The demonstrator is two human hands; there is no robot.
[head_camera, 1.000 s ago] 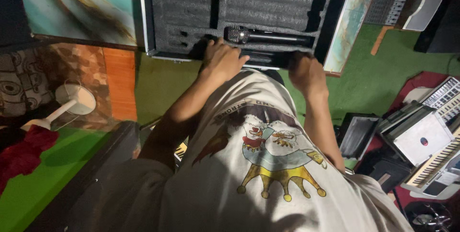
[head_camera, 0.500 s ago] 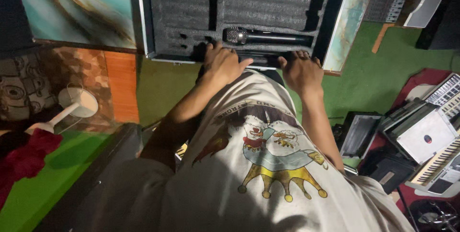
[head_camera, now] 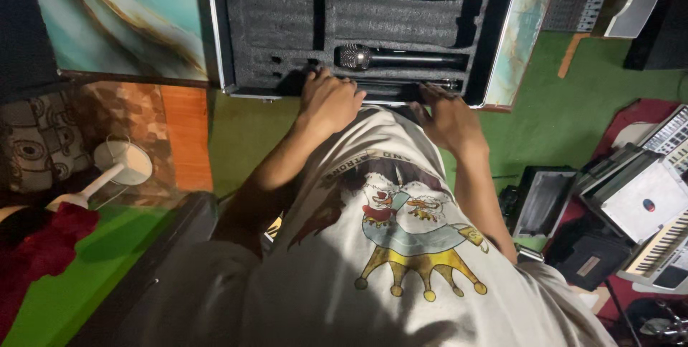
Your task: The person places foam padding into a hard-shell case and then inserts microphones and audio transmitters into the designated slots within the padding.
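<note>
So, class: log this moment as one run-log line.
left hand: on near edge of open black foam-lined case | right hand: on same edge | silver-headed black microphone: in slot

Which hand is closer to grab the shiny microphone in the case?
Probably the left hand: its fingers reach the foam right beside the silver-headed black microphone in the open black foam-lined case. The right hand rests on the case's front edge, lower down.

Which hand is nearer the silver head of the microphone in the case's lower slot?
Left. The left hand rests on the foam just below the microphone head; the right hand is off to its right, by the case front edge.
</note>
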